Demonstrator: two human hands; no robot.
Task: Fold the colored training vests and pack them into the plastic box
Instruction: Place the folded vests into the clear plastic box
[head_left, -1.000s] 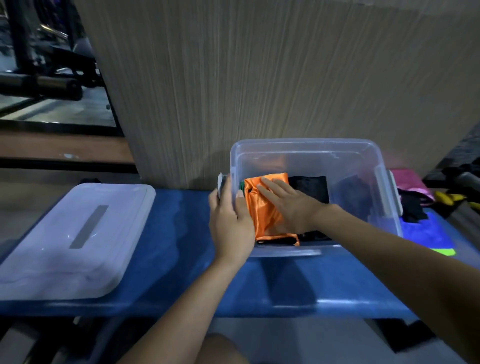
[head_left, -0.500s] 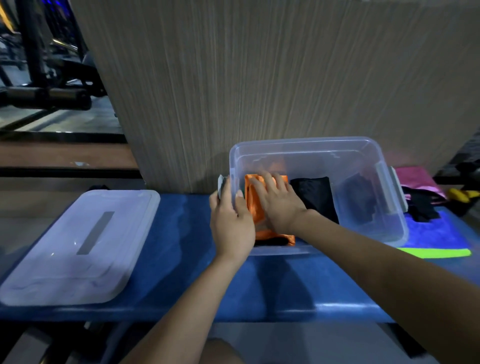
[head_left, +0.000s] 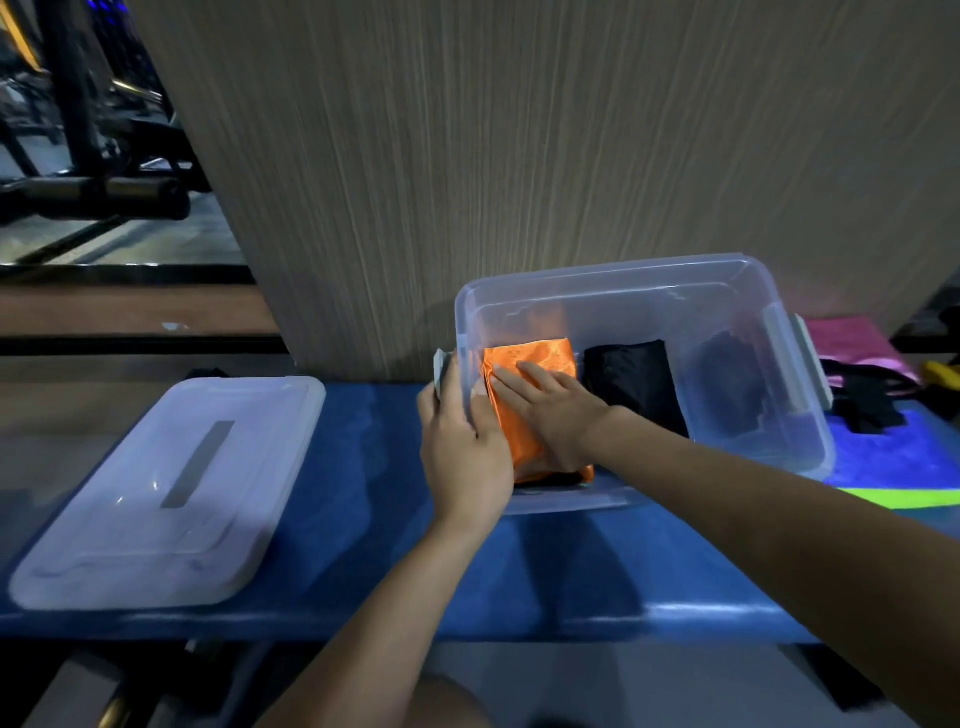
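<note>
Partway through packing, the right hand (head_left: 550, 410) is pressing flat-fingered on a folded orange vest (head_left: 524, 384) beside black folded vests (head_left: 634, 384) inside the clear plastic box (head_left: 623, 275), the left hand (head_left: 462, 447) is gripping the box's left end, and pink, blue and black vests (head_left: 878, 395) are waiting unfolded beyond it.

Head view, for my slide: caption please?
Right hand presses folded orange vest into plastic box; left hand grips its end.

Right hand (head_left: 550, 410) slid leftward across orange vest (head_left: 524, 395), fingertips now at its left fold beside left hand (head_left: 462, 447); more orange shows beyond the fingers.
</note>
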